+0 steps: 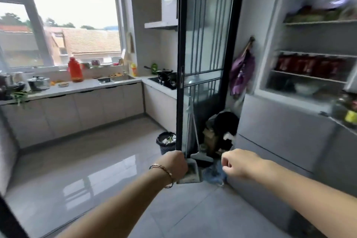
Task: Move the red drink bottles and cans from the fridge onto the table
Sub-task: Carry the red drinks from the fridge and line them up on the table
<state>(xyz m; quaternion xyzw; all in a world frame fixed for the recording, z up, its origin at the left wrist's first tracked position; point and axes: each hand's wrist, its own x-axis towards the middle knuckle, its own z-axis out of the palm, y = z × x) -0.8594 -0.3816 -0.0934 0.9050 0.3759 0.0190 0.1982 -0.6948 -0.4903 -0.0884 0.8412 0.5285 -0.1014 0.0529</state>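
The fridge [286, 114] stands open at the right, blurred by motion. A row of red drink bottles and cans [309, 64] fills its middle shelf. Greens lie on the shelf above and bowls on the one below. My left hand [173, 164] and my right hand [238, 162] reach forward low in the view, well short of the fridge. Both have loosely curled fingers and hold nothing. No table is in view.
The fridge door shelf [349, 111] with jars juts in at the far right. A black-framed glass sliding door [180, 63] stands ahead, with a dustpan and broom [190, 170], a bin [167, 142] and clutter at its foot. An orange-red jug [75, 69] sits on the kitchen counter.
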